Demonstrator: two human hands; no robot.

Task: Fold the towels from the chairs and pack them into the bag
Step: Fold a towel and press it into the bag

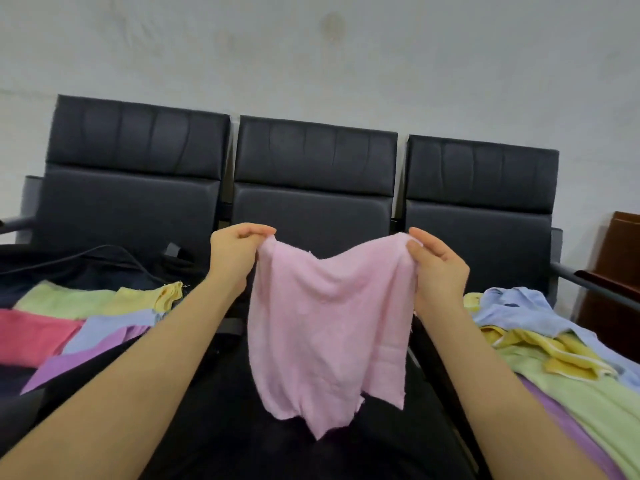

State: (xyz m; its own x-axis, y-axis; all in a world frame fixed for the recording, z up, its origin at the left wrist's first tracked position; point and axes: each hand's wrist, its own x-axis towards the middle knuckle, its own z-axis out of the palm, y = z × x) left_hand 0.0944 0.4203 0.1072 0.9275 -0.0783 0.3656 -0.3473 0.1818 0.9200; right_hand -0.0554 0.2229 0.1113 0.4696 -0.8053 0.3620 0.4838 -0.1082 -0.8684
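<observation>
A pale pink towel (329,327) hangs in the air over the middle black chair (311,209). My left hand (235,254) pinches its upper left corner and my right hand (438,271) pinches its upper right corner, so the top edge sags between them. On the left chair lies a dark bag (86,268) with folded towels on it: green (65,299), red-pink (31,334), light blue (114,327) and purple (79,362). A loose heap of towels covers the right chair: blue (519,313), yellow (554,355), green (595,410) and purple (568,431).
Three joined black chairs stand against a pale wall (311,57). A metal armrest (595,289) runs along the right chair's outer side, and a dark brown wooden cabinet (620,271) stands beyond it. Another armrest (17,223) shows at the far left.
</observation>
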